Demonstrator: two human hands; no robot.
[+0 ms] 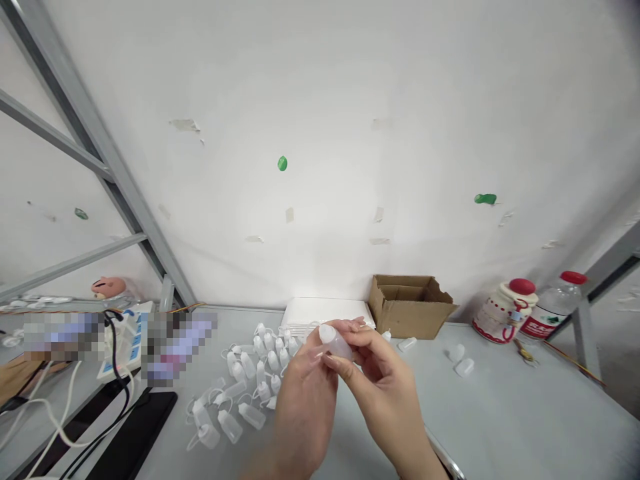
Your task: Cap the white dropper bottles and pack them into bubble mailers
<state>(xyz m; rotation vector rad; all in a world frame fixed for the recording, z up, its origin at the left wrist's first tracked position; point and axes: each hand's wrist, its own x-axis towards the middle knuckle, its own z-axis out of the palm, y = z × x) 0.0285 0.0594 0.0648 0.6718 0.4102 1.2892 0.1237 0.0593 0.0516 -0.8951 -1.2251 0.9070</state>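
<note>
A small translucent plastic squeeze bottle (pixel 339 345) with a white top is held between both hands above the table, tilted with its top toward the upper left. My left hand (pixel 310 397) is closed around it from the left, thumb against its side. My right hand (pixel 385 387) grips its lower right part between thumb and fingers. Left of my hands, several similar small bottles (pixel 230 425) with looped cap straps stand and lie in a group. Part of that group is hidden behind my left hand.
A cardboard box (pixel 415 320) and a white flat box (pixel 320 310) stand by the wall. Loose bottle parts (pixel 465 367) lie right, before a cream jar (pixel 504 313) and a red-capped bottle (pixel 553 307). Left are a power strip (pixel 127 347), cables and a black flat object (pixel 135 437).
</note>
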